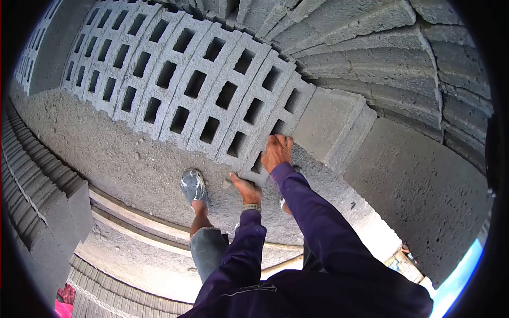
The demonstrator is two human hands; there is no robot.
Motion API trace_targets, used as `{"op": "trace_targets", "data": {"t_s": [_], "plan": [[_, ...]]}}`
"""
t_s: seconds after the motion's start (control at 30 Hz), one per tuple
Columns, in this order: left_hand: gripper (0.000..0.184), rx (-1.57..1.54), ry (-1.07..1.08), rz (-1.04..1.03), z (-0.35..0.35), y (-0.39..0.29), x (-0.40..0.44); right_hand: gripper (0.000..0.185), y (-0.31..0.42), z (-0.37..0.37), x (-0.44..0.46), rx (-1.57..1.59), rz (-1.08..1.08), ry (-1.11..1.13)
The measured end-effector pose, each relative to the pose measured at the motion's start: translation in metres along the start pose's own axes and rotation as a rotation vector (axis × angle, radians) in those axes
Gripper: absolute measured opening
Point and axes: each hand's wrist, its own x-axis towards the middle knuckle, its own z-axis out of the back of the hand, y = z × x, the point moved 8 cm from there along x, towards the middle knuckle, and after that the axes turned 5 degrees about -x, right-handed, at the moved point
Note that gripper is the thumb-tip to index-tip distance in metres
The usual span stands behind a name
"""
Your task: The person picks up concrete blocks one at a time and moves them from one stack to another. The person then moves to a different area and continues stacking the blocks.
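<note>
A long row of grey hollow concrete blocks stands with the rectangular holes facing up. My right hand is closed over the last concrete block at the right end of the row, its fingers curled at the holes nearest me. My left hand, with a watch on its wrist, is against the near end of the same block. Its thumb points out to the left, and the other fingers are largely hidden at the block's lower end. The block stands close against its neighbour.
Stacked blocks rise behind the row, and a large block face stands at the right. My shoe is on gritty ground. Wooden planks lie behind it. More stacked blocks stand at the left.
</note>
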Motion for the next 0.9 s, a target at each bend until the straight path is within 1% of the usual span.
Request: {"op": "trace_targets", "data": {"t_s": [0.03,0.17,0.23,0.27,0.3,0.33,0.37,0.4,0.43,0.47,0.5,0.53,0.57,0.6,0.63,0.67,0.7,0.77,0.8,0.87,0.9], "plan": [[0.067,-0.013,0.05,0.022,-0.004,0.002,0.0,0.039,-0.001,0.0,0.001,-0.027,0.0,-0.026],[0.067,-0.029,0.034,0.035,-0.007,0.009,0.01,0.04,-0.009,0.006,0.012,-0.061,-0.032,-0.113],[0.066,-0.013,0.009,-0.036,-0.009,0.014,0.014,0.041,-0.011,0.005,0.014,-0.053,-0.044,-0.084],[0.066,-0.018,0.012,-0.031,-0.012,0.017,0.011,0.042,-0.012,0.01,0.017,-0.049,-0.039,-0.078],[0.067,-0.01,-0.026,-0.014,-0.01,0.02,0.011,0.047,-0.013,0.008,0.02,-0.019,-0.063,0.063],[0.067,0.0,-0.061,0.0,-0.003,0.022,0.017,0.047,-0.018,0.01,0.022,-0.019,-0.059,0.051],[0.067,0.004,-0.056,-0.006,0.002,0.018,0.023,0.046,-0.017,0.012,0.019,-0.013,-0.009,0.032],[0.069,0.055,0.037,-0.007,0.008,0.019,0.038,0.045,-0.014,0.017,0.014,-0.01,0.041,0.012],[0.072,0.105,0.128,-0.004,0.0,0.014,0.032,0.045,-0.01,0.029,0.004,-0.008,0.037,0.009],[0.072,0.106,0.13,-0.004,0.001,0.01,0.019,0.049,-0.002,0.049,-0.013,0.028,0.061,-0.056],[0.07,0.211,-0.166,0.045,0.012,-0.001,-0.01,0.053,0.009,0.07,-0.031,0.066,0.09,-0.124],[0.068,0.315,-0.46,0.089,0.031,-0.015,-0.035,0.051,0.016,0.08,-0.052,0.191,0.069,-0.092],[0.069,0.422,-0.402,0.095,0.038,-0.027,-0.048,0.05,0.024,0.093,-0.075,0.316,0.043,-0.064],[0.069,0.436,-0.39,0.096,0.045,-0.041,-0.071,0.047,0.027,0.095,-0.099,0.4,-0.015,0.041],[0.067,0.586,-0.277,0.094,0.042,-0.055,-0.09,0.045,0.028,0.099,-0.126,0.482,-0.083,0.141],[0.066,0.736,-0.154,0.091,0.029,-0.067,-0.108,0.042,0.031,0.122,-0.154,0.493,-0.108,0.134],[0.066,0.758,-0.127,0.098,0.018,-0.081,-0.129,0.039,0.033,0.147,-0.181,0.507,-0.13,0.126],[0.06,0.838,0.014,0.097,-0.02,-0.111,-0.18,0.038,0.03,0.196,-0.228,0.611,-0.112,0.14],[0.06,0.849,0.031,0.091,-0.036,-0.123,-0.201,0.038,0.025,0.225,-0.246,0.616,-0.117,0.12],[0.053,0.9,0.128,0.057,-0.07,-0.135,-0.238,0.03,0.019,0.286,-0.28,0.766,-0.105,0.108],[0.052,0.901,0.153,0.06,-0.083,-0.134,-0.252,0.03,0.015,0.323,-0.291,0.769,-0.115,0.088]]}}
